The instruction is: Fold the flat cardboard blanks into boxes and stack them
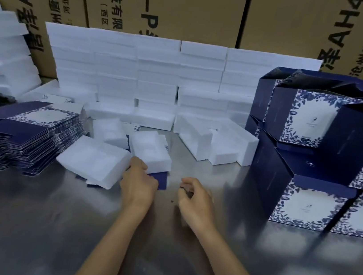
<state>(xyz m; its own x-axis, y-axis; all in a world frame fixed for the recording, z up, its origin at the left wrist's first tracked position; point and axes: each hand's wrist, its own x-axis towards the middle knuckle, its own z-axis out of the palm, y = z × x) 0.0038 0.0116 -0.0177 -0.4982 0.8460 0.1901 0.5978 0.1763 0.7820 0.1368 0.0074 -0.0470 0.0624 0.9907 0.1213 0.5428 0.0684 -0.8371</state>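
left hand: fingers curled at a foam tray's edge, grip hidden tbh
right hand: loosely curled, holds nothing
blanks: stacked at table's left edge, partly cut off
boxes: stacked at right edge

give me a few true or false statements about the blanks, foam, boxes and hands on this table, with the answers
1. The stack of flat blanks sits on the left of the steel table. True.
2. The folded boxes are stacked on the left, next to the flat blanks. False: they are stacked on the right side of the table.
3. The right hand grips a white foam piece. False: its fingers are loosely curled above the table, and no foam is in it.
4. The left hand is at a dark blue blank lying under loose foam inserts. True.
5. White foam blocks are piled along the back, in front of brown cartons. True.
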